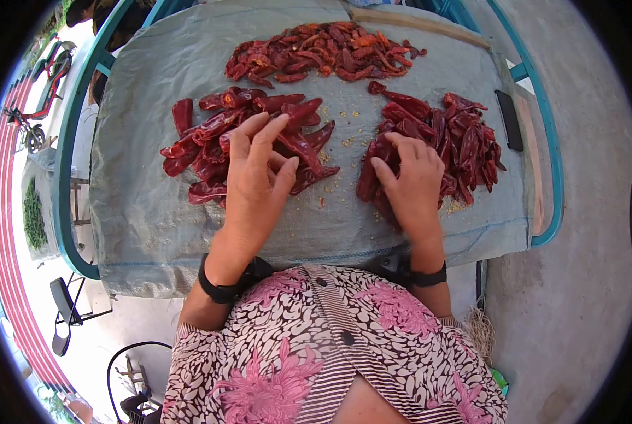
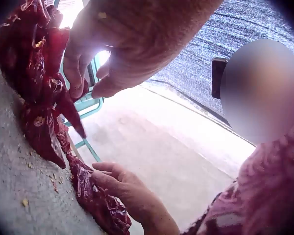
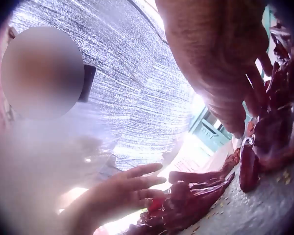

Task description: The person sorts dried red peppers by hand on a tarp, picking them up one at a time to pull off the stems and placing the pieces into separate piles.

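Dark red dried peppers lie in two piles on a grey woven sheet [image 1: 167, 247]. Over the left pile [image 1: 213, 145] is the left hand [image 1: 252, 180], its fingers parted and loosely bent, with peppers just beyond the fingertips. The right wrist view shows this left hand [image 3: 117, 198] with fingers extended beside peppers [image 3: 186, 205]. At the near-left edge of the right pile [image 1: 468, 145], the right hand [image 1: 416, 185] has its thumb and fingers spread against peppers. In the left wrist view the right hand [image 2: 132, 193] lies alongside a pepper [image 2: 90, 191]; its fingertips are partly hidden.
A third pile of smaller, brighter red peppers [image 1: 316, 53] lies at the back. Loose seeds [image 1: 348, 127] are scattered between the piles. A black phone-like object [image 1: 508, 120] is at the right edge. A teal metal frame [image 1: 558, 162] surrounds the sheet, with a wooden strip [image 1: 422, 25] behind.
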Demonstrator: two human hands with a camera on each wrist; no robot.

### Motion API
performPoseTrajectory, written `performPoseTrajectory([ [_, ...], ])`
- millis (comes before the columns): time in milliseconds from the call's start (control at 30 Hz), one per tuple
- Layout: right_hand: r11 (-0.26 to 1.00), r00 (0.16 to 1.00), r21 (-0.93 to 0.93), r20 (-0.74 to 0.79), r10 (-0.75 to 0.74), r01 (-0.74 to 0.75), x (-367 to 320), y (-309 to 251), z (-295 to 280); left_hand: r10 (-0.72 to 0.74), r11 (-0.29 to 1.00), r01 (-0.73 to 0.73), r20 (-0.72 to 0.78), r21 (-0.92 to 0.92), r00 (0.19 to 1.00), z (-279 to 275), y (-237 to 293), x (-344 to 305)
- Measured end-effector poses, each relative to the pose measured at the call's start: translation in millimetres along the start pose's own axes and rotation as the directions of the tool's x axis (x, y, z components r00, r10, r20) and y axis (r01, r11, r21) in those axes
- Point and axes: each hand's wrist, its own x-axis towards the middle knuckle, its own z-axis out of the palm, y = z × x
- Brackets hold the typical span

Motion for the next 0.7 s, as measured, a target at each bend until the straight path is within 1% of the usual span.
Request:
performPoseTrajectory([
  [67, 0.992, 0.997, -0.105, 0.009, -0.076, 0.076, -2, -5, 3, 0.023, 1.000, -0.023, 0.020, -0.004, 1.000, 1, 0, -1],
  [167, 0.973, 0.972, -0.072, 0.103, -0.211, 0.219, -4, -15, 4, 0.015, 1.000, -0.016, 0.101, 0.010, 0.995, 1, -2, -2],
  [267, 0.971, 0.969, -0.074, 0.118, -0.217, 0.227, -3, -21, 5, 0.054, 0.998, -0.056, 0.112, 0.010, 0.992, 2, 1, -1],
  [367, 0.988, 0.978, 0.005, 0.137, -0.157, 0.157, -3, -18, 8, 0.095, 0.995, -0.098, 0.175, 0.005, 0.980, 2, 1, -3],
  [467, 0.982, 0.979, -0.020, 0.094, -0.183, 0.185, -4, -19, 11, 0.097, 0.995, -0.099, 0.241, -0.003, 0.966, 4, 2, -5],
  [500, 0.983, 0.977, 0.039, 0.108, -0.185, 0.182, -5, -19, 12, 0.128, 0.991, -0.136, 0.243, 0.013, 0.961, 5, 0, -6],
  [567, 0.973, 0.972, 0.156, 0.134, -0.192, 0.171, -4, -19, 13, 0.142, 0.989, -0.150, 0.258, 0.009, 0.956, 7, 1, -6],
  [667, 0.930, 0.993, 0.354, 0.023, -0.116, 0.100, -6, -23, 25, 0.139, 0.989, -0.145, 0.274, 0.000, 0.952, 9, 2, -7],
  [700, 0.909, 0.996, 0.412, 0.024, -0.087, 0.069, -5, -25, 25, 0.137, 0.990, -0.141, 0.278, -0.005, 0.951, 9, 3, -6],
])
